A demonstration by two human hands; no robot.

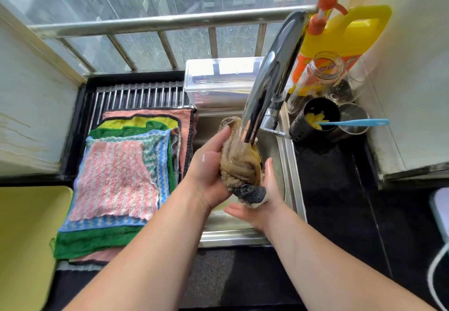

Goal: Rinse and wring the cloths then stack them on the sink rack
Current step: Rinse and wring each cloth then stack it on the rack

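A bunched brown cloth with a dark grey end sits between both my hands under the chrome tap, where water runs onto it. My left hand presses against its left side with fingers nearly straight. My right hand cups it from below and the right. Both hands are over the steel sink. On the sink rack to the left lies a flat stack of cloths: pink-and-white on top, then blue-striped, green, yellow and pink ones beneath.
A clear plastic box stands behind the sink. To the right are a yellow detergent bottle, a glass jar, a metal utensil holder with a blue-handled tool, and black counter. A yellow board lies at the left.
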